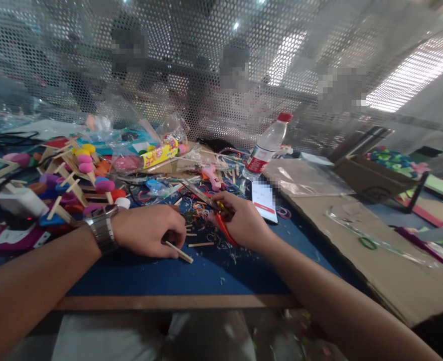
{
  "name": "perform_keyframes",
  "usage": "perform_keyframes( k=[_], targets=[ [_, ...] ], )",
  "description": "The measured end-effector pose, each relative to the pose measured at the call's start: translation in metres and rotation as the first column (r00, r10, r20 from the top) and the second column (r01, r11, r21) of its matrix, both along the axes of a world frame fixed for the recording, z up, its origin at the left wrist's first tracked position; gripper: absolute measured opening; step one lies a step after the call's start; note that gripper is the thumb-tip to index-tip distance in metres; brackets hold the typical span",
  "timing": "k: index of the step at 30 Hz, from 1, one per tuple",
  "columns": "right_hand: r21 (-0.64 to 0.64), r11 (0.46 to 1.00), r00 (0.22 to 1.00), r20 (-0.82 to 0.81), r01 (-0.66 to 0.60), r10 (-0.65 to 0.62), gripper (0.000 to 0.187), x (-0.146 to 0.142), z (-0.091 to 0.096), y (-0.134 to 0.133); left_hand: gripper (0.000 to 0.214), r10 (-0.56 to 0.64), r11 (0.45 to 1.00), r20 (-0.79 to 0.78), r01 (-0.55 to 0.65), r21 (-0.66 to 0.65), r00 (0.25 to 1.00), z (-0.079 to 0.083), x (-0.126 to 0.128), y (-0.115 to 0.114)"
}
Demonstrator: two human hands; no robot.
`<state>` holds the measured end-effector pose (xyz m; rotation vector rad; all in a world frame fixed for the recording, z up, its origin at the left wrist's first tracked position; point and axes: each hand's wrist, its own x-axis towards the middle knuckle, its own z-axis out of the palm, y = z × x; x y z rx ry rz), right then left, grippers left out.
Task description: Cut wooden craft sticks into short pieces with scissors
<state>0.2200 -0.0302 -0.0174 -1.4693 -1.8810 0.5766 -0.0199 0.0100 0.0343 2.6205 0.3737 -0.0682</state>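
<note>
My left hand (pixel 151 229), with a metal-banded watch (pixel 103 228) on the wrist, is low over the blue table. Its fingers are closed on a short wooden stick (pixel 179 252) that points toward the table's front edge. To its right, my right hand (pixel 240 220) grips a pair of scissors (pixel 223 228) with red-orange handles. The metal blades point up and left, away from the stick. Another wooden stick (pixel 201 244) lies on the table between the hands. Behind them a pink glue gun (pixel 211 177) rests among rubber bands and small scraps.
Wooden-stick pieces with coloured foam discs (pixel 85 163) crowd the left, near a white plug (pixel 23 203). A water bottle (pixel 266 145) and a phone (pixel 264 200) stand beyond my right hand. Flat cardboard (pixel 341 225) and a cardboard box (pixel 375 175) are at the right. A perforated screen (pixel 191 60) rises behind.
</note>
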Motion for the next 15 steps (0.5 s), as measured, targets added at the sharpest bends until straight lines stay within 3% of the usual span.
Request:
perform_keyframes(
  k=[4, 10, 15],
  targets=[
    [0.000, 1.000, 0.999, -0.033, 0.022, -0.022, 0.037, 0.006, -0.004, 0.005, 0.002, -0.035, 0.999, 0.049, 0.035, 0.002, 0.998, 0.001, 0.000, -0.001],
    [-0.008, 1.000, 0.994, -0.107, 0.001, -0.001, 0.058, 0.007, 0.002, 0.008, 0.006, -0.025, 1.000, 0.069, 0.026, -0.011, 0.997, -0.002, -0.001, -0.001],
    [0.046, 0.998, 0.995, 0.084, 0.042, -0.045, 0.051, 0.006, 0.009, 0.007, 0.005, -0.087, 0.996, 0.094, 0.085, 0.030, 0.992, -0.003, -0.001, 0.001]
  ],
)
